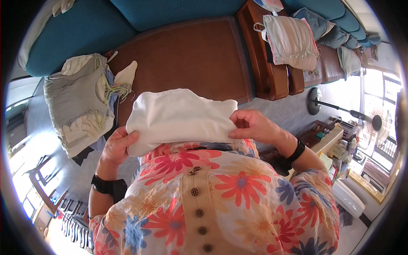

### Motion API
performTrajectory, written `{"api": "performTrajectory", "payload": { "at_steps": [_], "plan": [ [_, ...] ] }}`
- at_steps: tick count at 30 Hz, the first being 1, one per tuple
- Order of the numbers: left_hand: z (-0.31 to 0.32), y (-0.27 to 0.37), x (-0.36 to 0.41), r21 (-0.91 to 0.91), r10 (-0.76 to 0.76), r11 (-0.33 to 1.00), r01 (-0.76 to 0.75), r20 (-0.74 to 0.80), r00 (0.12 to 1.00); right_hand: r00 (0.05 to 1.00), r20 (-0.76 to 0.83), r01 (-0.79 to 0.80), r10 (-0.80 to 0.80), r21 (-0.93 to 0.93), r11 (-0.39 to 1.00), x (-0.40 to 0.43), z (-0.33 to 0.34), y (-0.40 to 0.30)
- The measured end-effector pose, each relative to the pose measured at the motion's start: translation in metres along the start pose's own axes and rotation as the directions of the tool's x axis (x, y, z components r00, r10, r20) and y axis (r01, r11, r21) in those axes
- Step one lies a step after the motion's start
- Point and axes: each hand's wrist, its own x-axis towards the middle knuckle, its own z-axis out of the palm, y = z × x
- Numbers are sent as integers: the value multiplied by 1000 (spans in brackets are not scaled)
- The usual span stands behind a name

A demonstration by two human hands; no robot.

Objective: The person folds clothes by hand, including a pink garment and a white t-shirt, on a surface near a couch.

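Observation:
A white cloth garment (181, 118), partly folded, is stretched between my two hands just in front of my body. My left hand (118, 145) grips its left edge, thumb on top and fingers underneath. At the opposite edge, my right hand (251, 126) pinches the fabric between thumb and fingers. Which kind of garment it is, I cannot tell. Beyond it spreads the brown seat (185, 57) of a sofa. To the left lies a heap of clothes with a grey sleeveless top (76, 95) and several thin hangers (118, 89).
Blue back cushions (178, 12) line the seat's far side. A wooden armrest (267, 73) at right carries a pile of pale striped clothes (290, 41). A standing fan (376, 121) and a cluttered table (338, 153) stand farther right.

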Motion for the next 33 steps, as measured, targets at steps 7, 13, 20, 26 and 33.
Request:
{"api": "performTrajectory", "payload": {
  "at_steps": [7,13,20,26,33],
  "plan": [
    [-1,1,0,21,-48,999,47,48,998,961,-118,273,-249,271,923,0,2,-15],
    [14,7,2,260,94,960,-109,67,993,866,-413,268,-283,-96,959,-1,3,-21],
    [35,57,18,416,348,857,-303,-34,937,827,-278,420,-488,-271,866,-9,-7,-83],
    [42,63,33,806,593,281,-521,281,754,918,-155,182,-365,-654,735,-23,-5,-102],
    [37,39,57,881,664,-15,-473,363,654,891,-27,180,-453,-895,407,-29,-15,-101]
  ]
}}
